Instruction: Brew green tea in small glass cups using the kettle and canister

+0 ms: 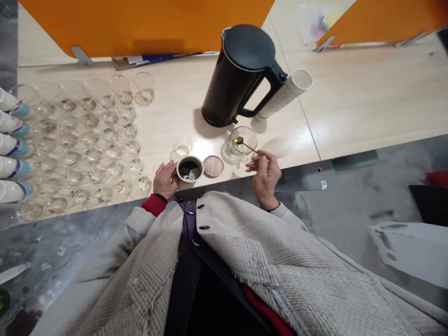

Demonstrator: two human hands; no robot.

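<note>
Gold spoon sits pinched in your right hand, its long axis running up and left to put the bowl over a glass cup near the bench's front edge, while your left hand curls against a ceramic cup farther left.

Spoon handle partly hidden by right hand's fingers. Contents of small cup too blurred to tell. Specks in glass cups too small to identify. Banded white cups cut off by left picture edge. Papers partly hidden under orange panel.
</note>
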